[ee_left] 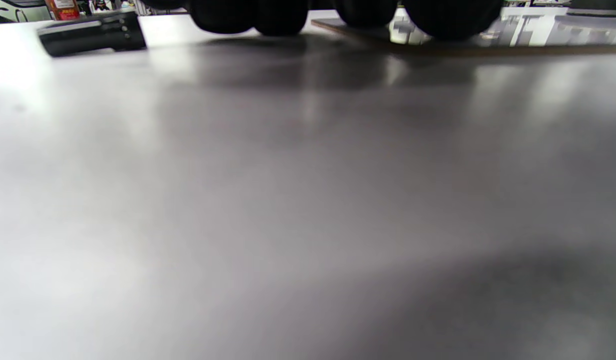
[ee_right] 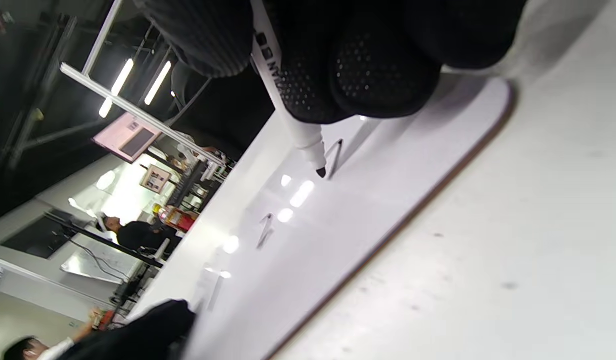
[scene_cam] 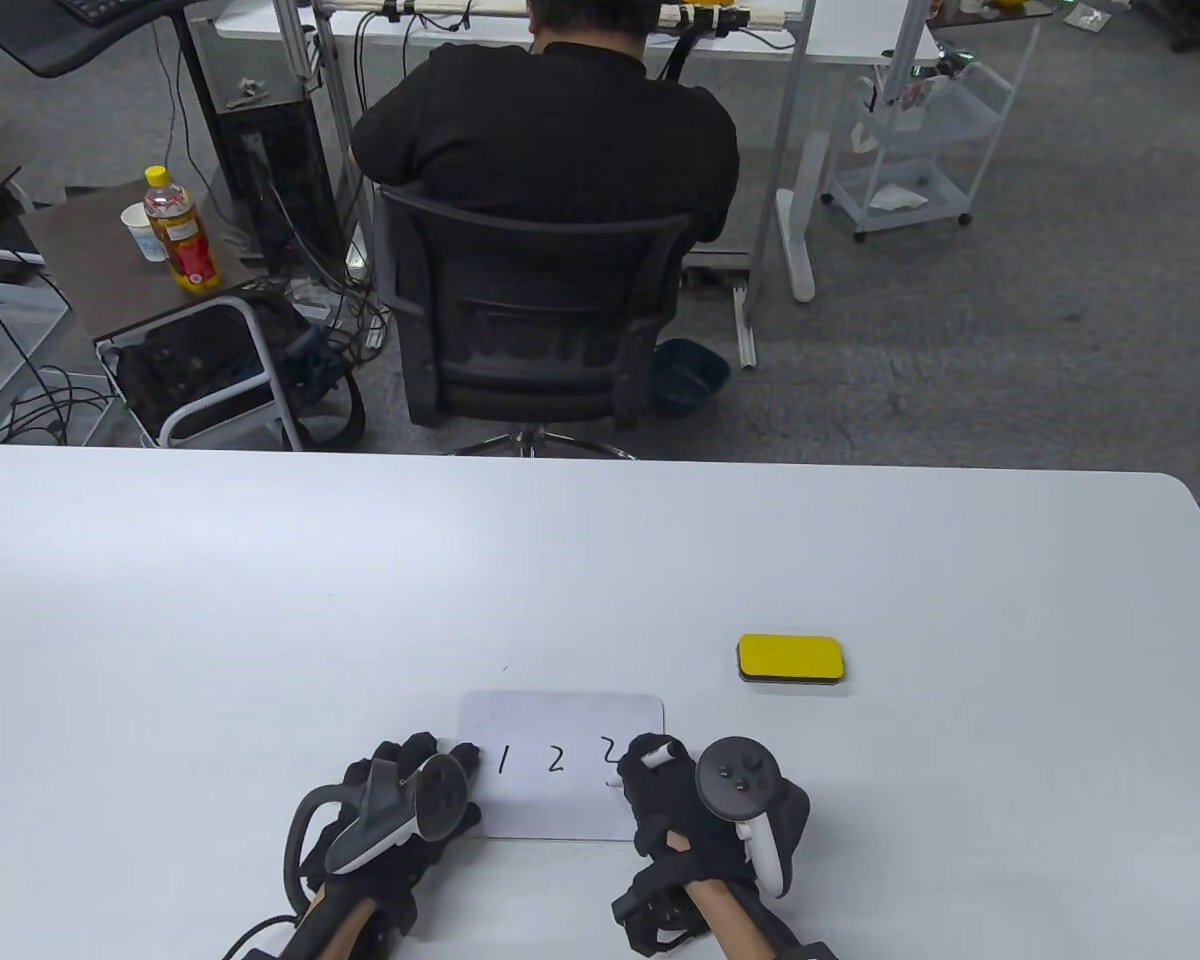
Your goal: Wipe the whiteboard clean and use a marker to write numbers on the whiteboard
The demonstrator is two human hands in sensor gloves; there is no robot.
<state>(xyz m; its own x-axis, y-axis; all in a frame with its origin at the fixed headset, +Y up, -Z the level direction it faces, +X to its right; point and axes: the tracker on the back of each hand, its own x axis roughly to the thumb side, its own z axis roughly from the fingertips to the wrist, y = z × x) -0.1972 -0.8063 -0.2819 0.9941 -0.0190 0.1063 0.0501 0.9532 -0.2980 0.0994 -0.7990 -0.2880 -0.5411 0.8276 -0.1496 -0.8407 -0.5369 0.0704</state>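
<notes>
White table (scene_cam: 260,600) under me: my left hand (scene_cam: 400,800) lies flat steadying the whiteboard (scene_cam: 560,720); my right hand (scene_cam: 680,800) pinches the marker (ee_right: 292,115), tip at the third number, barrel tilted.

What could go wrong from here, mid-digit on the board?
1. The right hand sits low over the whiteboard beside the fresh third digit; it could smear the ink.
2. Only the left hand fingertips rest on the board's edge, so marker pressure might shift it.
</notes>
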